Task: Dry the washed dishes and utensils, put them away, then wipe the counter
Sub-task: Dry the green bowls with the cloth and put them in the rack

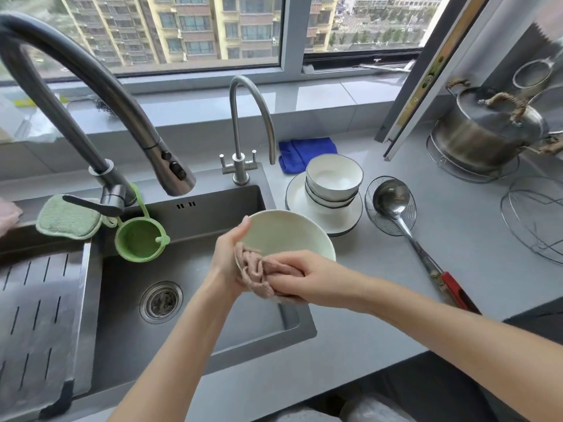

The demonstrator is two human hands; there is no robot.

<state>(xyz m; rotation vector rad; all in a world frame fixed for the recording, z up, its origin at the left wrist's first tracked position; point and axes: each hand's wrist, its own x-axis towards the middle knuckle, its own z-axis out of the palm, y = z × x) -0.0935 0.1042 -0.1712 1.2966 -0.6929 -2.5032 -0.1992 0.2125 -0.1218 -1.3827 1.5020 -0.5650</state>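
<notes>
Over the right-hand edge of a dark sink (213, 208), a person holds a pale green bowl (283, 236) tilted toward the camera. The left hand (227, 257) grips the bowl's left rim, thumb hooked over the edge and fingers hidden behind it. The right hand (307, 278) has its fingers curled round a bunched pink cloth (259, 269), pressing it against the near rim of the bowl.

Just behind the bowl, on the grey counter (457, 239), white bowls (333, 181) with dark rims stand stacked on a pile of white plates (350, 216). Beside them to the right, a steel ladle (393, 196) lies with its cup on a wire skimmer (373, 208), handles pointing toward the person. A folded blue cloth (301, 150) lies behind the plates, near a slim steel tap (240, 126). A lidded steel pot (481, 135) sits on a wire stand at far right. At left, a green strainer (138, 240) hangs from the large dark faucet (91, 86), and a green sponge (68, 216) rests on the sink's edge.
</notes>
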